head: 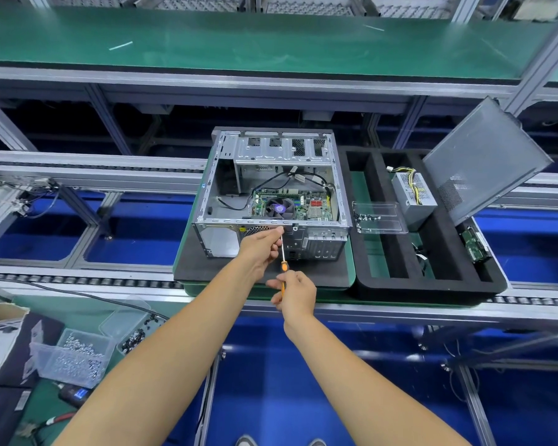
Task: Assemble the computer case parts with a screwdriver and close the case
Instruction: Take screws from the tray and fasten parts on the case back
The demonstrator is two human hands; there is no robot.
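screwdriver (283,265): light, stiff, thin; hold by orange handle | right hand (293,296) fingers grip handle | left hand (262,249) fingers pinch shaft near case (273,194) rear rim, frame centre

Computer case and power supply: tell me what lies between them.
In the head view, a clear plastic tray holding small dark screws lies between the computer case and the power supply.

Green-topped shelf (239,43) above grey roller conveyor rails (78,281) — blue floor (303,381) beneath.
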